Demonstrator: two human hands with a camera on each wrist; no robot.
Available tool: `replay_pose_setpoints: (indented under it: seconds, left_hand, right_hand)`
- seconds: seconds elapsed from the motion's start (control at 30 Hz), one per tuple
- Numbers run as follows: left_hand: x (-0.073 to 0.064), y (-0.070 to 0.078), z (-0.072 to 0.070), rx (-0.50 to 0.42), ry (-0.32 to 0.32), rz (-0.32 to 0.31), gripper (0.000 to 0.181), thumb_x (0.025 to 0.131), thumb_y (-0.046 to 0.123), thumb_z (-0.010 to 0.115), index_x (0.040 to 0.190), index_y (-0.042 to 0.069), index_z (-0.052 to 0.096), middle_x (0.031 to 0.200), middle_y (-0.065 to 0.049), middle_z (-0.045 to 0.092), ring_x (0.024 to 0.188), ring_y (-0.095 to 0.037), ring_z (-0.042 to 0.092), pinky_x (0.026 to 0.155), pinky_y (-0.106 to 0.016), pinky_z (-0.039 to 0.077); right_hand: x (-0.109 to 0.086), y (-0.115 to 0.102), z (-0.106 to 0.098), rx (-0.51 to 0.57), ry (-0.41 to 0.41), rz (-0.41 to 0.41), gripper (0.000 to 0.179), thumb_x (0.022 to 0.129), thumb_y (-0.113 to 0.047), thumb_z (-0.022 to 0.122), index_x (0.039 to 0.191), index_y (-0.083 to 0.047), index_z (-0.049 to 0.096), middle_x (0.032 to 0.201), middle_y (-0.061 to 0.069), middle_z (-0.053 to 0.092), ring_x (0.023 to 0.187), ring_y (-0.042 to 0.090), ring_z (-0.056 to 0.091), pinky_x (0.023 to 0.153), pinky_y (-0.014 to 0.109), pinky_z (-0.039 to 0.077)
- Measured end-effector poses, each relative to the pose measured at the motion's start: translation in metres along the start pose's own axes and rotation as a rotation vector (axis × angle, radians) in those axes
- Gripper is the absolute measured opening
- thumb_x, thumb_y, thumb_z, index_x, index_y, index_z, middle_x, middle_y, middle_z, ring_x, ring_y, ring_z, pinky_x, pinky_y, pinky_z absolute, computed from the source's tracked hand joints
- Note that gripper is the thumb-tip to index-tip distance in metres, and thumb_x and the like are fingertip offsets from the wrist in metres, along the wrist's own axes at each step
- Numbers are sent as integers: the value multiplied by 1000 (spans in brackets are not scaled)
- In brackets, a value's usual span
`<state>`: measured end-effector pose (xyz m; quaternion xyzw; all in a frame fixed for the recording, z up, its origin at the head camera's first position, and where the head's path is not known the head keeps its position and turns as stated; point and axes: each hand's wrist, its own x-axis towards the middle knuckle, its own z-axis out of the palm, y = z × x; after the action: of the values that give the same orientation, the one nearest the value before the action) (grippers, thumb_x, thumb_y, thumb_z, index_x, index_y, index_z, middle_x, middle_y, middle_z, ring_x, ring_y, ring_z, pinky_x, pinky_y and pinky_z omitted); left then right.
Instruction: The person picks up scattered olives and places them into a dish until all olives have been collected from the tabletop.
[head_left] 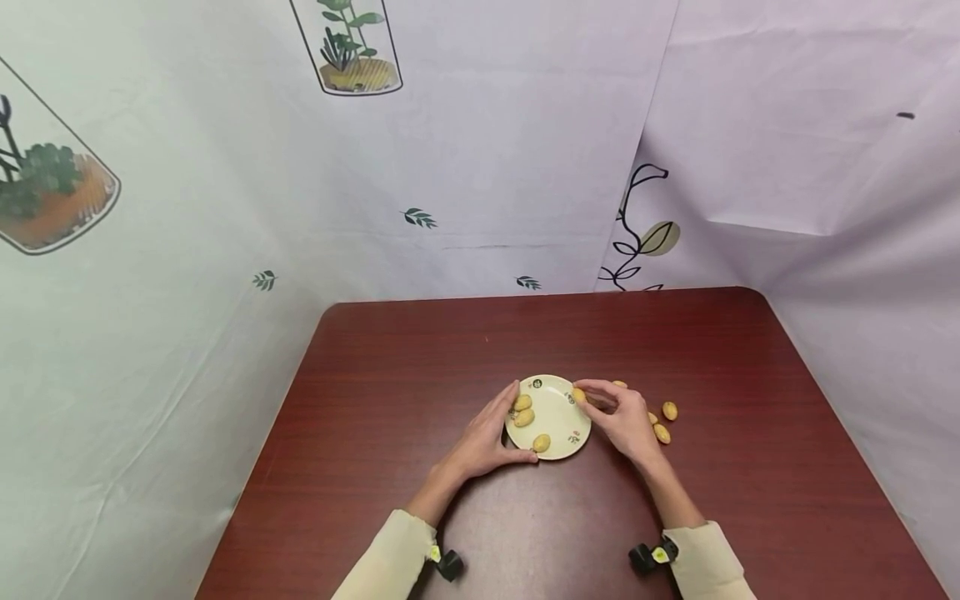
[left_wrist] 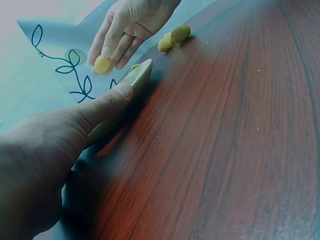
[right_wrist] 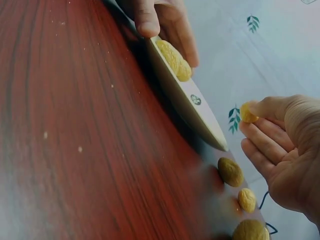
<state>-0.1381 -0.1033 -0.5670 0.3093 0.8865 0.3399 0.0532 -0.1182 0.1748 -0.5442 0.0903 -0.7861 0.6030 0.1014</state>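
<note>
Yellow fruits (head_left: 523, 417), three on plate (head_left: 558, 421); one in right fingers (head_left: 600, 386)

The plate (head_left: 557, 414) is cream with small reddish, green and dark motifs (head_left: 575, 436); the pieces (head_left: 542, 443) are yellow. The table (head_left: 390, 375) is reddish brown with dark grain, the sleeves (head_left: 392, 554) pale cream, the wrist cameras (head_left: 450, 566) black. The whitish cloth (head_left: 487, 125) bears green sprigs (head_left: 419, 217) and a black-lined vine (head_left: 652, 240).

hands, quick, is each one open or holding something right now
Left hand: holding the plate by its edge.
Right hand: pinching a yellow oval piece.
</note>
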Motion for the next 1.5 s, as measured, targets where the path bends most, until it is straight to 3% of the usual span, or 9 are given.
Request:
replay_pose_setpoints:
  seconds: [0.4, 1.03, 1.5]
  left_hand:
    - [1, 0, 0, 2, 3, 6, 128, 79, 51, 93, 170, 4, 16, 175, -14, 24, 159, -25, 26, 124, -51, 31]
    - [0, 0, 0, -21, 0, -22, 127, 80, 51, 93, 171, 6, 17, 176, -11, 22, 160, -25, 24, 125, -51, 30]
    - [0, 0, 1, -16, 10, 5, 127, 80, 48, 94, 170, 4, 17, 175, -15, 24, 159, -27, 26, 124, -52, 30]
  right_hand:
    - [1, -3, 13, 39, -54, 80, 29, 93, 1, 80, 121, -2, 78, 120, 16, 77, 113, 36, 74, 88, 22, 57]
    - [-1, -1, 31, 64, -148, 48, 28, 95, 5, 76, 122, -1, 78, 123, 15, 76, 116, 36, 72, 88, 20, 57]
    - [-4, 0, 41, 28, -248, 1, 27, 95, 4, 76, 121, 2, 77, 120, 16, 77, 113, 36, 73, 92, 26, 58]
